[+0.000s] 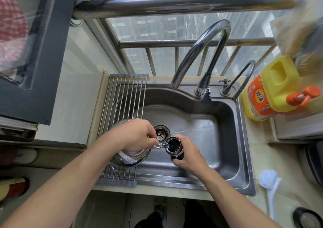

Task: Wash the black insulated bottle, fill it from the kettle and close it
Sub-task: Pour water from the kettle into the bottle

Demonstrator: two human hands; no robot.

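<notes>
Bottle: the black insulated bottle [174,153] is upright with its mouth open and no cap on it. It is held over the sink [229,122] near the front edge, just right of the drain [161,132].
Right hand: the right hand [188,153] has its fingers wrapped round the bottle's body.
Kettle: the steel kettle [132,157] tilts toward the bottle, with its spout [163,145] reaching over the open mouth. Its body hangs over the front end of the drying rack [122,96] at the sink's left edge.
Left hand: the left hand [138,135] has its fingers curled round the kettle's handle from above.
Step in hand: filling, by the look of it. Water seems to leave the spout, though the stream is too small to be sure of.
Fill level: the inside is dark and cannot be read.
Next move: it calls for a steady spout over the narrow mouth, righting the kettle before the brim, then capping. No cap can be picked out.
Around: the faucet [201,49] stands at the sink's back edge. The detergent jug [272,88] and the brush [269,180] are on the tabletop to the right.
</notes>
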